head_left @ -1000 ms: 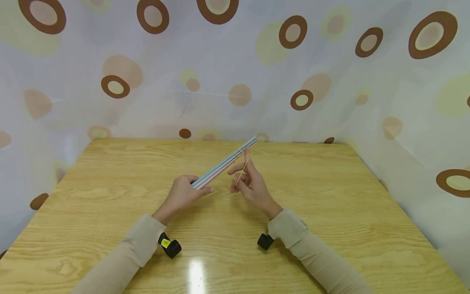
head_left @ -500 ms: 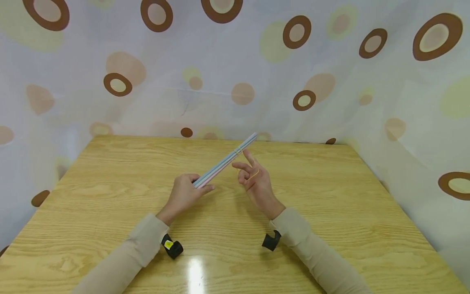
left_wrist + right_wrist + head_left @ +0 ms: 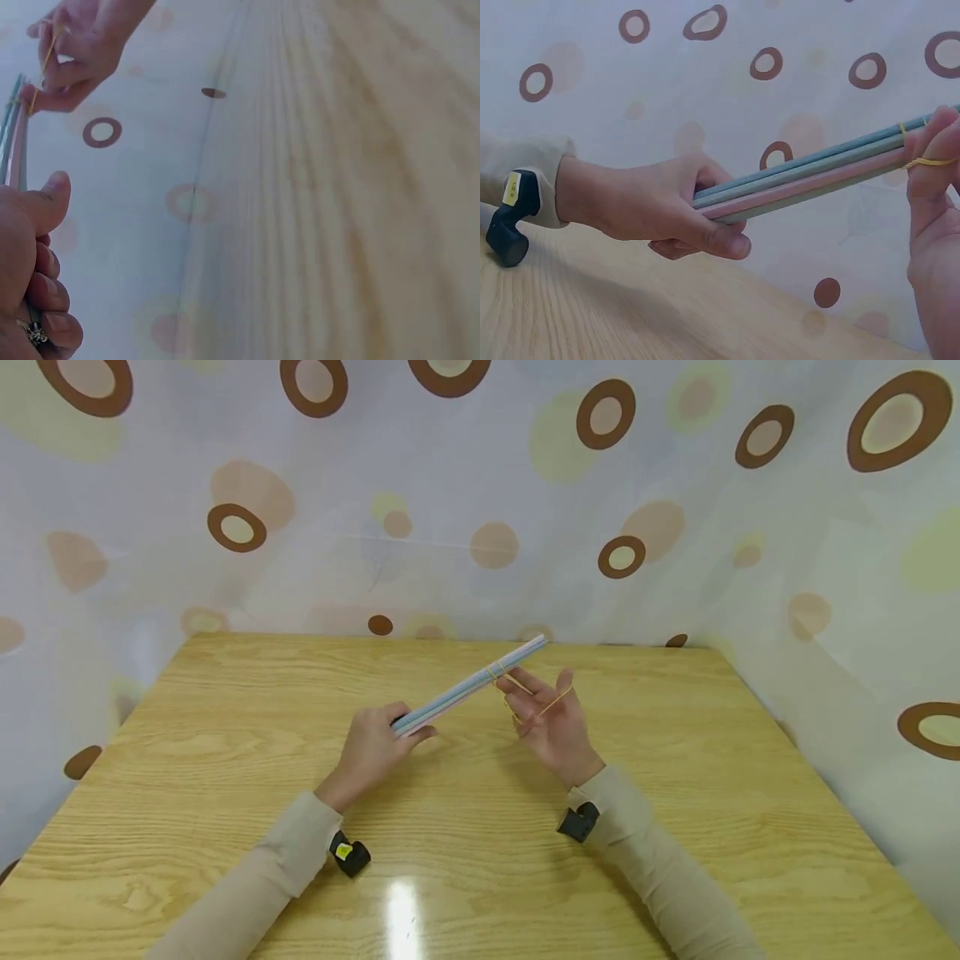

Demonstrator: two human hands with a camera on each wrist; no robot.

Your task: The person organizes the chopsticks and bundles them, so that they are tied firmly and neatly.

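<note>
Your left hand point(image 3: 371, 747) grips the lower end of a bundle of pastel sticks point(image 3: 465, 687), thumb laid along it. The bundle slants up and away to your right, held above the surface point(image 3: 480, 835); from the head, its tip overlaps the surface's far edge. Near that tip, a yellow rubber band point(image 3: 931, 162) wraps the sticks and runs out to your right hand point(image 3: 555, 727), whose thumb and fingers are spread inside the stretched loop, fingertips at the bundle. Both hands work well inside the side edges, with wood stretching away to left and right; patterned cloth point(image 3: 450, 460) rises along the far edge, beyond the bundle's tip.
</note>
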